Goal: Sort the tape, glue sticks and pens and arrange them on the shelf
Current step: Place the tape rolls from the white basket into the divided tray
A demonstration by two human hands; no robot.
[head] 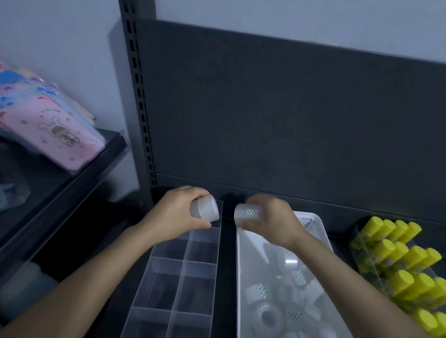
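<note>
The scene is dim and soft, so fine print and edges are hard to read. The clear divided organizer (177, 282) serves as the landmark: its lower end runs out of the bottom of the frame, and its walls are so transparent that the partitions show only as pale lines. Its far corner compartments are covered by the left hand (181, 214), so whether anything lies in them cannot be told; the compartments in plain sight show only the dark shelf (222, 279) through them.

The left hand is closed around a white tape roll (205, 208), held above the organizer's far end. Just right of that, the right hand (274, 221) grips a second tape roll (248, 215) with a small green-dotted label, held above the gap between the organizer and the white basket (240, 256). The two rolls are near each other but apart.

The white basket stands right of the organizer, close beside it, and holds a loose heap of tape rolls (292, 305), some upright, some on their sides; their number is hard to make out where they overlap. The right forearm crosses over its far right rim.

Farther right, a clear tiered rack (365, 269) carries rows of yellow-capped glue sticks (398, 270), cut off by the right edge.

Left of the organizer, on a separate dark shelf, lies a stack of pastel packets (47, 125); items below them are blurred beyond telling.
</note>
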